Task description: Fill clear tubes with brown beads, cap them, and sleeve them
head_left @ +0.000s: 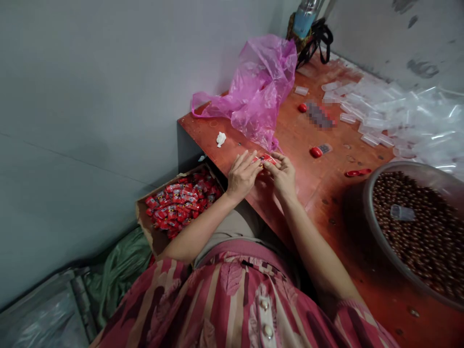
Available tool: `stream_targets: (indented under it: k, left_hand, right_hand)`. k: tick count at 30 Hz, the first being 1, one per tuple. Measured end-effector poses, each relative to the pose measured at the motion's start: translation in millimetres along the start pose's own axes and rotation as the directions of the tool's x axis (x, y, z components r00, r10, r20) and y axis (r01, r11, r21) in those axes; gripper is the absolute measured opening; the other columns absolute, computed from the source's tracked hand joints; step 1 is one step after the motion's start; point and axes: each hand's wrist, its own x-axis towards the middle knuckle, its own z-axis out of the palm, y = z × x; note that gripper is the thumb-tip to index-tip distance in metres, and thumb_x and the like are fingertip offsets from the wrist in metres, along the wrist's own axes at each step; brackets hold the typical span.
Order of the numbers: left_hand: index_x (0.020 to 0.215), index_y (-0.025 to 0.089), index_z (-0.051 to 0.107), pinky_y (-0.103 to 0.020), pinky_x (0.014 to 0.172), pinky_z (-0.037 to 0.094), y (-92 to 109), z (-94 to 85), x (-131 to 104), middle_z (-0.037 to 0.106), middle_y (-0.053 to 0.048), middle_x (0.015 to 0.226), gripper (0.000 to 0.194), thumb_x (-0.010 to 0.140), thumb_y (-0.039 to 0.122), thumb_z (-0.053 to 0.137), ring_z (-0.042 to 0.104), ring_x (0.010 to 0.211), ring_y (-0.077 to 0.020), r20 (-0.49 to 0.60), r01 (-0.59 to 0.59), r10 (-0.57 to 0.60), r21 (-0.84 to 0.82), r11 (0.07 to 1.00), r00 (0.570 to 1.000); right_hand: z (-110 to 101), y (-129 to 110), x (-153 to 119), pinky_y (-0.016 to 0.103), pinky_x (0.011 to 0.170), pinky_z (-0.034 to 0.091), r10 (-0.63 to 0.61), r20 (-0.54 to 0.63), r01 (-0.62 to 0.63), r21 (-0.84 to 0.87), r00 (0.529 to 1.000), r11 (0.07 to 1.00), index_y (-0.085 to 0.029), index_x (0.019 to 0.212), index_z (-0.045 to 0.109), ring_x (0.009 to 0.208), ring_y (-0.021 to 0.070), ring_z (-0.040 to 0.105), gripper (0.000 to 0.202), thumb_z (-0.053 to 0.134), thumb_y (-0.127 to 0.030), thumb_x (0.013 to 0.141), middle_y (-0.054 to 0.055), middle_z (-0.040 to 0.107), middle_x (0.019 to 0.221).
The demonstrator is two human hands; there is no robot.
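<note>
Over the near edge of the red table, both hands meet at a small red printed packet. My left hand has its fingers closed over the packet's left end. Thumb and fingers of my right hand pinch the other end. Fingers cover much of the packet, so its contents cannot be made out. To the right lies a small clear tube with a red cap and dark pieces inside. A box full of similar red packets stands below my left hand.
A grey basin of shiny brown balls holds a clear cup. Clear plastic tubes are heaped behind it. A pink plastic bag, white crumpled scrap, red plastic piece and bottle are also on the table.
</note>
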Motion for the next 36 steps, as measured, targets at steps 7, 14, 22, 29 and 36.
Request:
stream_targets:
  k: [7,14,22,29,36]
  left_hand:
    - [0.078,0.013,0.071,-0.034,0.070,0.057,5.3,-25.8,3.4,0.069,-0.004,0.070,0.043,0.066,0.054,0.074,0.066,0.066,-0.0163,0.370,0.627,-0.517,-0.580,0.520,0.771]
    - [0.068,0.010,0.068,-0.021,0.056,0.056,2.8,-36.2,-2.4,0.064,-0.002,0.062,0.039,0.057,0.045,0.083,0.060,0.055,-0.0080,0.377,0.703,-0.666,-0.636,0.318,0.643]
    - [0.061,0.010,0.066,-0.019,0.053,0.055,13.7,-25.5,2.2,0.062,0.000,0.058,0.037,0.055,0.041,0.084,0.058,0.051,-0.0065,0.337,0.677,-0.715,-0.689,0.256,0.613]
    - [0.059,0.009,0.064,-0.020,0.051,0.054,18.9,-18.4,5.9,0.064,-0.002,0.056,0.034,0.052,0.034,0.087,0.059,0.050,-0.0084,0.432,0.701,-0.725,-0.707,0.097,0.536]
    - [0.062,0.011,0.060,-0.018,0.053,0.053,21.7,-19.1,7.5,0.063,-0.001,0.055,0.023,0.067,0.021,0.080,0.060,0.050,-0.0080,0.472,0.670,-0.749,-0.740,-0.051,0.464]
  right_hand:
    - [5.8,-16.0,6.3,0.025,0.056,0.049,0.090,0.184,-0.075,-0.089,0.979,0.993,-0.016,0.095,0.055,0.055,0.0120,0.062,0.054,0.085,-0.026,0.051,-0.002,0.069,0.067]
    - [4.9,5.6,36.6,0.040,0.074,0.050,-0.098,0.169,0.181,-0.591,0.981,0.786,-0.018,0.097,0.060,0.074,0.0225,0.064,0.041,0.076,-0.027,0.061,0.002,0.068,0.075]
    - [-12.9,-3.9,23.2,0.038,0.080,0.049,-0.299,0.179,0.338,-0.679,0.937,0.651,-0.017,0.104,0.064,0.085,0.0221,0.062,0.034,0.055,-0.043,0.084,0.009,0.069,0.097]
    - [-100.4,-31.5,80.0,0.044,0.088,0.041,-0.424,-0.121,0.054,-0.924,0.897,0.378,-0.011,0.104,0.064,0.098,0.0267,0.056,0.031,0.046,-0.025,0.082,0.019,0.064,0.107]
    - [-142.3,-47.1,100.2,0.049,0.087,0.034,-0.248,0.072,0.119,-0.976,0.966,0.180,-0.016,0.078,0.066,0.103,0.0304,0.051,0.018,0.051,-0.006,0.074,0.017,0.065,0.099]
